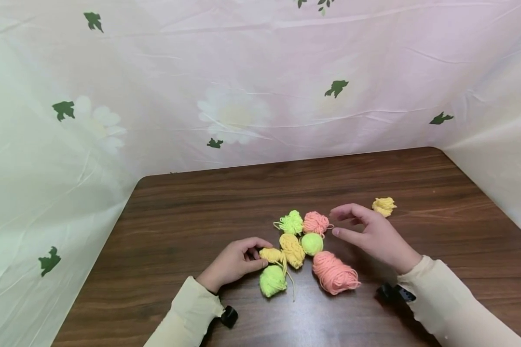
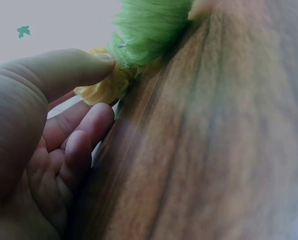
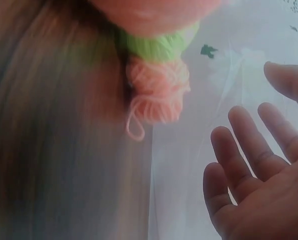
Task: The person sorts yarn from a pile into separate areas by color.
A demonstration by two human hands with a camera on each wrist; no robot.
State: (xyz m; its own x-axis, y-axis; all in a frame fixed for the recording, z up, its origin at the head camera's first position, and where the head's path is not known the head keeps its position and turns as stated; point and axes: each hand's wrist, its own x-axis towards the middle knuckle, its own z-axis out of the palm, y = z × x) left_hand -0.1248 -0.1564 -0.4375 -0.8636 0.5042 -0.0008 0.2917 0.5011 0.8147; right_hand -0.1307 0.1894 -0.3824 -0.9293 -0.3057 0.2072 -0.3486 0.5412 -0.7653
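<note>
My left hand (image 1: pixel 239 262) pinches a small yellow yarn ball (image 1: pixel 271 255) between thumb and fingers; the left wrist view shows the thumb against this yellow yarn (image 2: pixel 106 87). Just below it sits a green yarn ball (image 1: pixel 272 281), and a larger yellow yarn ball (image 1: pixel 292 250) touches it on the right. Above the table my right hand (image 1: pixel 375 233) hovers with fingers spread apart, holding nothing. Nearest to it is a small coral yarn ball (image 1: pixel 316 222), which shows a loose loop in the right wrist view. A big coral yarn skein (image 1: pixel 335 273) lies below that hand.
Two more green balls, a loose-stranded one (image 1: pixel 291 222) and a round one (image 1: pixel 312 244), belong to the cluster. A yellow yarn piece (image 1: pixel 384 206) lies apart behind the right hand. The wooden table (image 1: pixel 178 217) ends at a flower-patterned cloth (image 1: pixel 260 86).
</note>
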